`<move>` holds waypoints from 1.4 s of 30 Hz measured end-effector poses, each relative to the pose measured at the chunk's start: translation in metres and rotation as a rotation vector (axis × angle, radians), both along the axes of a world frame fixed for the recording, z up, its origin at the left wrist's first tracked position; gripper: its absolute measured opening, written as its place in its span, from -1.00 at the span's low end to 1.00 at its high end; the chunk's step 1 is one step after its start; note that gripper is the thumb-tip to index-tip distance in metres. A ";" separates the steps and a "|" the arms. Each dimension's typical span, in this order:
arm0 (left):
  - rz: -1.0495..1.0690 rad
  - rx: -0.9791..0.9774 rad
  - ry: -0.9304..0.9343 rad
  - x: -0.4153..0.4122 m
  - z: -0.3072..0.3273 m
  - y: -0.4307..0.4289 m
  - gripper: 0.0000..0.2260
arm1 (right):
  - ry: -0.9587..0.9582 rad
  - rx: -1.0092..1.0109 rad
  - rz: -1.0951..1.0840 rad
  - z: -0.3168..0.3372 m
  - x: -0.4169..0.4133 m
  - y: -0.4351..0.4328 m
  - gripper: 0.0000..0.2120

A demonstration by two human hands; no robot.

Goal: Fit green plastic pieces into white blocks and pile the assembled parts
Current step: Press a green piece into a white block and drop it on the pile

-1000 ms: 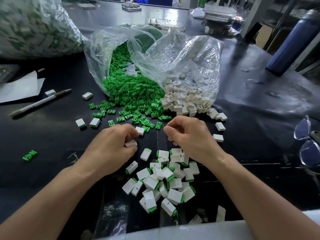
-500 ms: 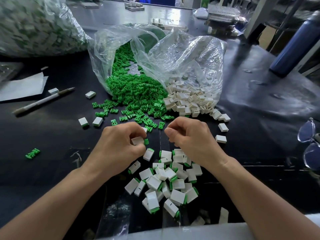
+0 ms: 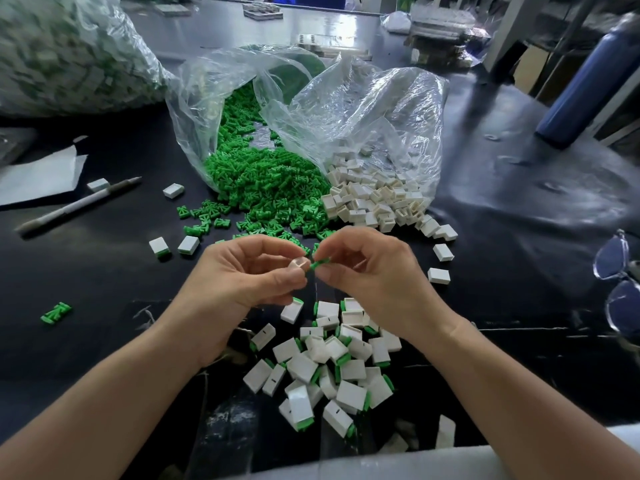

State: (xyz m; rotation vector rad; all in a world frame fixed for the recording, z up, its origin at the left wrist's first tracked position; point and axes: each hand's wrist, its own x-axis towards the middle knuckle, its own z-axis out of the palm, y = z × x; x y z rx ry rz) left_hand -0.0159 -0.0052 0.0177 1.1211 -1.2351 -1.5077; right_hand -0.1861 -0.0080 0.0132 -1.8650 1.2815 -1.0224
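Note:
My left hand (image 3: 242,271) pinches a white block (image 3: 300,263) between thumb and fingers. My right hand (image 3: 374,271) pinches a green piece (image 3: 320,263), whose tip meets the block's open end. Both hands hover above the pile of assembled parts (image 3: 329,365), white blocks with green ends, near the table's front edge. Behind the hands, loose green pieces (image 3: 266,188) spill from a clear bag, and empty white blocks (image 3: 374,199) spill from a second clear bag.
A pen (image 3: 79,206) and white paper (image 3: 38,174) lie at the left. Stray blocks (image 3: 188,244) and a lone green piece (image 3: 56,312) sit on the black table (image 3: 519,254). Glasses (image 3: 620,282) rest at the right edge, a blue bottle (image 3: 588,81) behind them. A big filled bag (image 3: 69,53) lies far left.
Both hands have lifted off the table and come together. The left hand picked up a white block, and the right hand now brings a green piece to its opening.

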 end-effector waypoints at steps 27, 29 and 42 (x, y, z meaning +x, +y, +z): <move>-0.046 -0.024 -0.005 -0.003 0.000 0.003 -0.81 | -0.035 0.055 0.047 0.005 0.003 0.005 -0.76; -0.032 -0.023 -0.021 -0.003 -0.001 0.003 -0.79 | -0.059 0.074 0.045 0.005 0.001 0.005 -0.72; -0.005 -0.021 -0.077 -0.004 -0.001 0.004 -0.83 | -0.206 0.073 -0.026 0.007 0.001 0.004 -0.76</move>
